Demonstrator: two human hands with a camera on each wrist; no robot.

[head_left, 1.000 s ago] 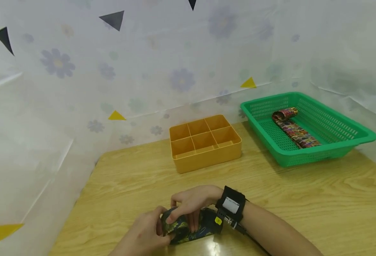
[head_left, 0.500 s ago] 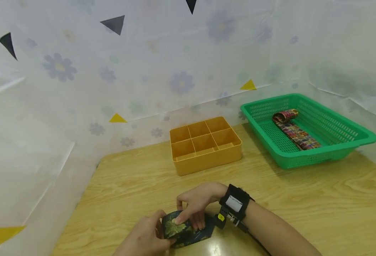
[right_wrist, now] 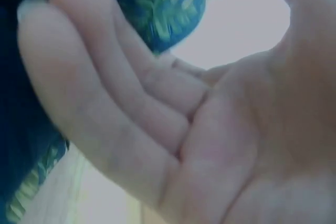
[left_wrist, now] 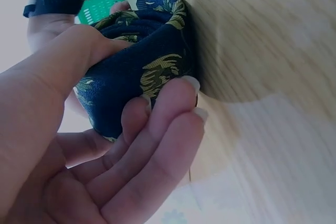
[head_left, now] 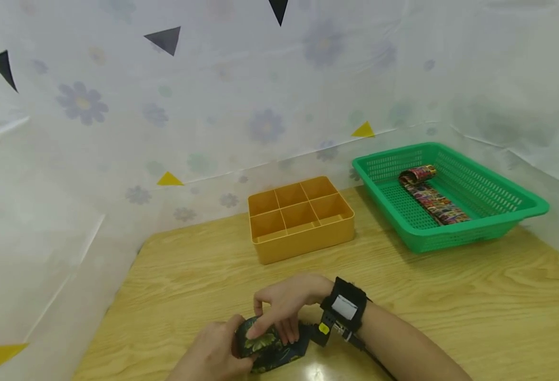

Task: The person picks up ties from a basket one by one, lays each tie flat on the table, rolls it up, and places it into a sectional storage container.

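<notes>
Looks like mid-roll: both hands have their grip clamped on the dark leafy tie near the tabletop's front edge, left hand cupping the roll, right hand pressing on top. Next move probably needs steady pressure so it stays tight.

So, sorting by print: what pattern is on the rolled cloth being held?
Dark navy with yellow-green leaves; left wrist view.

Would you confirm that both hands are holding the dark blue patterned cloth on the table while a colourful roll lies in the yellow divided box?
Not quite: the colourful roll lies in the green basket, as the head view shows. The yellow divided box holds nothing visible. Both the left hand and right hand do hold the dark blue patterned cloth.
</notes>
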